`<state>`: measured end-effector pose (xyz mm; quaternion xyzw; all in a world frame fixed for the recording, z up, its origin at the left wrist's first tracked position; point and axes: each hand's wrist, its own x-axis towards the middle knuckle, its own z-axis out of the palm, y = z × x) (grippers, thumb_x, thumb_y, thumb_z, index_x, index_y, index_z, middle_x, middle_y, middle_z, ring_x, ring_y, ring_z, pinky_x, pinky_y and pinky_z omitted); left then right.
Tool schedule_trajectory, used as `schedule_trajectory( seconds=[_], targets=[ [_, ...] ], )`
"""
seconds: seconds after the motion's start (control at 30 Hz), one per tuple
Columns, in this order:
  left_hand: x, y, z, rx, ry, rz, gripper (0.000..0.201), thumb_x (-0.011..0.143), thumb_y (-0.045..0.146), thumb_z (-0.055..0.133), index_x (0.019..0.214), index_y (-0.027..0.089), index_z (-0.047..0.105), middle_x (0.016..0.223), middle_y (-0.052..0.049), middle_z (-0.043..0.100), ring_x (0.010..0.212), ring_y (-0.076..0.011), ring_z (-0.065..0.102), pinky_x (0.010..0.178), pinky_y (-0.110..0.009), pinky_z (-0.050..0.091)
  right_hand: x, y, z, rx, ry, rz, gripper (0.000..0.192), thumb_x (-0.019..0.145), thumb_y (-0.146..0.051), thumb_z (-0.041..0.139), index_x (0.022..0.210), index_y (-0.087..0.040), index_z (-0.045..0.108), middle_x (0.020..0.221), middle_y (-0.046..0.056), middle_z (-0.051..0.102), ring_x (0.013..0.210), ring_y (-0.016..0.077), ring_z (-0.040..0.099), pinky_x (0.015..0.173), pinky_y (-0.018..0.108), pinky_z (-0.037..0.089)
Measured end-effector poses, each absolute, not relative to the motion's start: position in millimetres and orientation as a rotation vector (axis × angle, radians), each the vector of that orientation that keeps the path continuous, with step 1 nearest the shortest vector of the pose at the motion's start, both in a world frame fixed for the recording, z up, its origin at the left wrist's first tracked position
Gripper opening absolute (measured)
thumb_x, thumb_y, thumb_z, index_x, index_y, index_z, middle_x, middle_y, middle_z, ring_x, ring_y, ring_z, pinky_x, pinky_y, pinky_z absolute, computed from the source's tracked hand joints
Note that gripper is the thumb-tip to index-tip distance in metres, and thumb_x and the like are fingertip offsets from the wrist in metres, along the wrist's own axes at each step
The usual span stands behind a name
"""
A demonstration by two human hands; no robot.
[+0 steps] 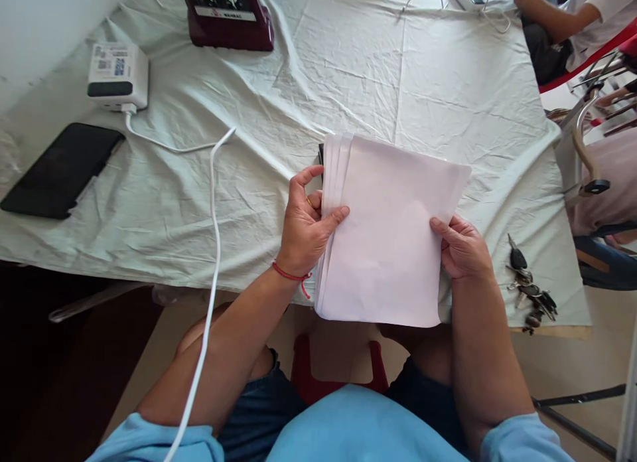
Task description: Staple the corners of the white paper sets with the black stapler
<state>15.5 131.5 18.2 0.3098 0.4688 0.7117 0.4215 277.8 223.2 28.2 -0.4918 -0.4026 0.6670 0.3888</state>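
Between my hands is a thin stack of white paper sheets [391, 243], fanned a little along its left side. My left hand [309, 216] grips that left edge, thumb on top and the other fingers curled at the side and beneath. On the opposite edge, my right hand [460, 243] pinches the sheets with the thumb above and the fingers below. The stack's lower end reaches past the table's front edge. Behind its upper left corner a sliver of a dark object [321, 158] shows; the rest of it is hidden.
A pale green cloth [358, 70] covers the table. On it lie a bunch of keys [531, 286], a black phone [64, 170], a white box-shaped device [119, 76] with a white cable [213, 203], and a dark red appliance [229, 17]. Another person [572, 17] sits at the far right.
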Motion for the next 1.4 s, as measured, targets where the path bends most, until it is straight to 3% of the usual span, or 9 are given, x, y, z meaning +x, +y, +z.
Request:
schedule_trajectory(
  seconds=[0.1, 0.27, 0.4, 0.67, 0.97, 1.23, 1.33, 1.4],
  targets=[
    [16.2, 130.4, 21.9, 0.675, 1.157, 1.756, 0.088, 0.071, 0.030, 0.099, 0.143, 0.032, 0.049, 0.097, 0.001, 0.077, 0.087, -0.0201, 0.077, 0.083, -0.035, 0.064, 277.9, 223.3, 28.2, -1.255, -1.029, 1.689, 0.042, 0.068, -0.034, 0.098, 0.106, -0.024, 0.083, 0.111, 0.004, 0.084, 0.098, 0.0254, 0.080, 0.095, 0.042, 0.068],
    [17.6, 126.5, 28.0, 0.592, 1.082, 1.530, 0.048, 0.072, 0.038, 0.098, 0.110, 0.019, 0.075, 0.106, -0.009, 0.083, 0.104, -0.0307, 0.079, 0.096, -0.045, 0.065, 278.4, 222.5, 27.7, -1.279, -1.046, 1.686, 0.043, 0.070, -0.036, 0.097, 0.108, -0.023, 0.082, 0.112, 0.006, 0.083, 0.099, 0.0266, 0.080, 0.095, 0.043, 0.068],
    [19.4, 123.9, 27.8, 0.588, 1.085, 1.459, 0.037, 0.073, 0.039, 0.097, 0.097, 0.016, 0.082, 0.098, -0.012, 0.083, 0.108, -0.0355, 0.079, 0.101, -0.049, 0.065, 279.3, 221.9, 27.0, -1.279, -1.080, 1.680, 0.042, 0.073, -0.038, 0.095, 0.110, -0.024, 0.082, 0.113, 0.006, 0.083, 0.099, 0.0266, 0.081, 0.094, 0.044, 0.068],
    [23.4, 123.3, 21.3, 0.603, 1.127, 1.404, 0.040, 0.073, 0.041, 0.099, 0.103, 0.018, 0.085, 0.107, -0.014, 0.085, 0.107, -0.0351, 0.081, 0.093, -0.046, 0.069, 279.6, 221.1, 28.6, -1.349, -1.073, 1.660, 0.048, 0.070, -0.042, 0.097, 0.111, -0.023, 0.080, 0.110, 0.007, 0.083, 0.095, 0.0275, 0.081, 0.088, 0.043, 0.069],
    [24.4, 121.1, 23.2, 0.658, 1.184, 1.380, 0.044, 0.070, 0.045, 0.100, 0.103, 0.018, 0.086, 0.116, -0.015, 0.084, 0.110, -0.0351, 0.080, 0.095, -0.047, 0.069, 278.6, 221.3, 28.7, -1.334, -1.068, 1.654, 0.047, 0.070, -0.041, 0.098, 0.110, -0.021, 0.080, 0.109, 0.007, 0.083, 0.091, 0.0270, 0.081, 0.087, 0.043, 0.069],
    [20.9, 122.0, 24.4, 0.587, 1.132, 1.392, 0.043, 0.073, 0.044, 0.099, 0.104, 0.018, 0.086, 0.103, -0.014, 0.085, 0.103, -0.0355, 0.082, 0.090, -0.049, 0.070, 284.0, 216.6, 36.3, -1.301, -1.146, 1.663, 0.044, 0.077, -0.050, 0.094, 0.111, -0.025, 0.080, 0.114, 0.006, 0.083, 0.106, 0.0280, 0.080, 0.095, 0.043, 0.067],
    [17.1, 124.4, 26.9, 0.496, 1.083, 1.466, 0.047, 0.071, 0.043, 0.101, 0.106, 0.017, 0.084, 0.107, -0.015, 0.085, 0.107, -0.0370, 0.081, 0.096, -0.052, 0.069, 286.5, 212.4, 41.4, -1.260, -1.172, 1.646, 0.036, 0.083, -0.056, 0.088, 0.104, -0.027, 0.080, 0.113, 0.004, 0.083, 0.115, 0.0279, 0.078, 0.100, 0.042, 0.065],
    [15.1, 126.4, 28.0, 0.429, 1.074, 1.547, 0.049, 0.069, 0.041, 0.102, 0.108, 0.017, 0.082, 0.110, -0.014, 0.085, 0.111, -0.0369, 0.080, 0.102, -0.054, 0.067, 286.7, 209.0, 46.4, -1.258, -1.193, 1.644, 0.042, 0.085, -0.065, 0.082, 0.104, -0.027, 0.080, 0.113, 0.004, 0.083, 0.121, 0.0297, 0.076, 0.101, 0.043, 0.065]
  ],
)
